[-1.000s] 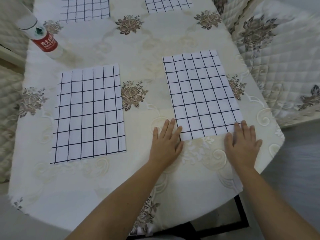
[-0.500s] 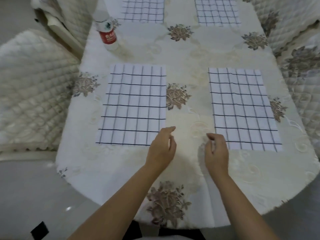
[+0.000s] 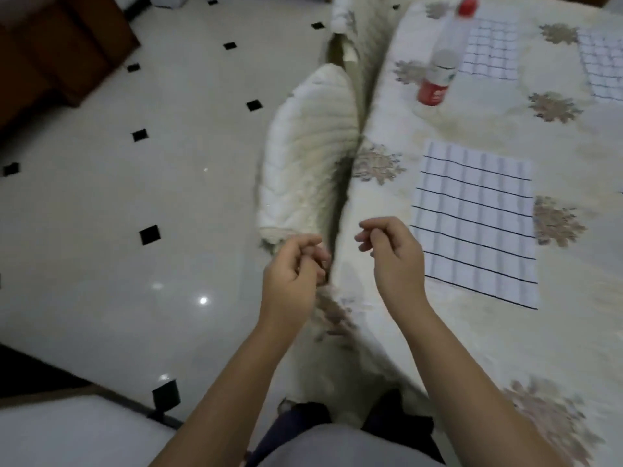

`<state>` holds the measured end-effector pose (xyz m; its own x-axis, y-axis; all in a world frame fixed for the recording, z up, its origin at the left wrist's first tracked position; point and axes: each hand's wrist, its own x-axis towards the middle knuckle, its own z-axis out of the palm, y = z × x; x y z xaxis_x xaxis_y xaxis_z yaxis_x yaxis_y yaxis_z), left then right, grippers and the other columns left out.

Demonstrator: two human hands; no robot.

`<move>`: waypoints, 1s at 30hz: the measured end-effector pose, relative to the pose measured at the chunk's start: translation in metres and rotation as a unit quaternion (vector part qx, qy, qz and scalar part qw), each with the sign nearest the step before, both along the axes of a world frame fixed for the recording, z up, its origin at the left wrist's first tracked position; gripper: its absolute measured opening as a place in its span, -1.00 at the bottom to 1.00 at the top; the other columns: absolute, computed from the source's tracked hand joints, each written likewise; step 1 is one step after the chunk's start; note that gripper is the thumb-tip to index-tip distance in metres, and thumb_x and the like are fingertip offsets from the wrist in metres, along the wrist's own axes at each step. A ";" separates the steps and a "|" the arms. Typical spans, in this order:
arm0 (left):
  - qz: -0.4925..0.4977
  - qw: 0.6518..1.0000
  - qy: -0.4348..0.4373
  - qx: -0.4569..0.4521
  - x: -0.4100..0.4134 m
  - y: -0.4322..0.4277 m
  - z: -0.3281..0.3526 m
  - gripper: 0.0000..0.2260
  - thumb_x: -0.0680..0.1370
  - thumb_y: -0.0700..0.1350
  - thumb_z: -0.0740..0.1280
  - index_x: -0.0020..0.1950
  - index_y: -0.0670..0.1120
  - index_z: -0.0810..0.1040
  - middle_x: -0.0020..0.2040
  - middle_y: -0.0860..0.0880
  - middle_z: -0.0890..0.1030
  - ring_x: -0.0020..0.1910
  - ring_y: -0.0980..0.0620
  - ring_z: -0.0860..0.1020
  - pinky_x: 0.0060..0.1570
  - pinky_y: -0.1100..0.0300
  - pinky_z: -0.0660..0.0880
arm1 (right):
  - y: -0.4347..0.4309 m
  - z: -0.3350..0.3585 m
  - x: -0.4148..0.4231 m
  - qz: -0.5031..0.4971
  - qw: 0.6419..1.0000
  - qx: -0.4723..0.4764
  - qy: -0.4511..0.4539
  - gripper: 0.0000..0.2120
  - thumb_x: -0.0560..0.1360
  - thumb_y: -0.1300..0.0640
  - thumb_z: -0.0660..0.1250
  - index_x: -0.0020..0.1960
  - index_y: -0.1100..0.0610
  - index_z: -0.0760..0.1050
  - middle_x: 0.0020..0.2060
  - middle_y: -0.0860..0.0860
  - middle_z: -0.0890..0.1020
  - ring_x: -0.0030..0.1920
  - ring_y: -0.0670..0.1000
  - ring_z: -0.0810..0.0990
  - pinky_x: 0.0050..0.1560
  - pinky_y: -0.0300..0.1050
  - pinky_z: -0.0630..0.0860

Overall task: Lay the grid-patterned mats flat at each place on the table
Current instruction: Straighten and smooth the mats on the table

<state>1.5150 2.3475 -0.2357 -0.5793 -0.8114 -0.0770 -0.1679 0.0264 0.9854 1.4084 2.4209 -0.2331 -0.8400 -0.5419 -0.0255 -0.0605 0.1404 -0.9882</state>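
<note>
I had the counter (image 3: 455, 348) on my right, covered by a cream tablecloth embroidered with brown flowers (image 3: 478, 126). A white rectangular mat with a black grid (image 3: 475, 227) lay flat nearest me. A second grid mat (image 3: 490, 50) and a third grid mat (image 3: 603, 69) lay farther off. A clear plastic bottle with a red label and red cap (image 3: 441, 59) stood just beside the second.

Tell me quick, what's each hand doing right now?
Left hand: open, loosely curled, holding nothing.
Right hand: open, loosely curled, holding nothing.

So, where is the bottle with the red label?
In the head view the bottle stands upper right, on the table near its left edge, left of a far mat and beyond the near mat.
</note>
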 end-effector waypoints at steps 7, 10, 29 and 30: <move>0.116 0.993 0.001 -0.012 0.088 -0.101 0.016 -0.70 0.57 -0.34 0.09 -0.04 0.01 0.51 -0.24 0.10 0.62 -0.33 0.19 0.54 -0.19 0.38 0.49 | -0.128 0.035 0.095 0.151 0.985 -0.038 -0.072 -0.75 0.52 0.31 0.14 -0.14 0.04 0.52 -0.29 -0.08 0.58 -0.27 -0.15 0.53 -0.23 -0.37 0.44; 0.182 0.983 -0.018 0.013 0.114 -0.134 0.009 -0.72 0.56 -0.33 0.09 -0.02 -0.01 0.51 -0.21 0.06 0.62 -0.33 0.20 0.54 -0.20 0.39 0.48 | -0.170 0.031 0.115 0.190 0.977 -0.038 -0.090 -0.72 0.53 0.32 0.13 -0.16 0.02 0.50 -0.28 -0.06 0.58 -0.29 -0.19 0.53 -0.26 -0.43 0.41; 0.151 0.989 -0.002 0.002 0.012 -0.465 0.022 -0.71 0.56 -0.33 0.10 -0.06 0.00 0.51 -0.22 0.05 0.62 -0.30 0.16 0.55 -0.23 0.43 0.43 | -0.489 0.025 0.023 0.108 0.984 -0.061 -0.129 -0.73 0.52 0.33 0.12 -0.16 0.05 0.50 -0.27 -0.05 0.59 -0.33 -0.20 0.52 -0.28 -0.43 0.41; 0.144 0.990 -0.001 0.006 0.003 -0.477 0.022 -0.71 0.56 -0.33 0.10 -0.07 0.01 0.50 -0.21 0.04 0.62 -0.31 0.17 0.54 -0.24 0.45 0.42 | -0.499 0.026 0.012 0.090 0.986 -0.057 -0.129 -0.74 0.51 0.33 0.12 -0.15 0.06 0.50 -0.27 -0.04 0.59 -0.33 -0.20 0.52 -0.28 -0.41 0.42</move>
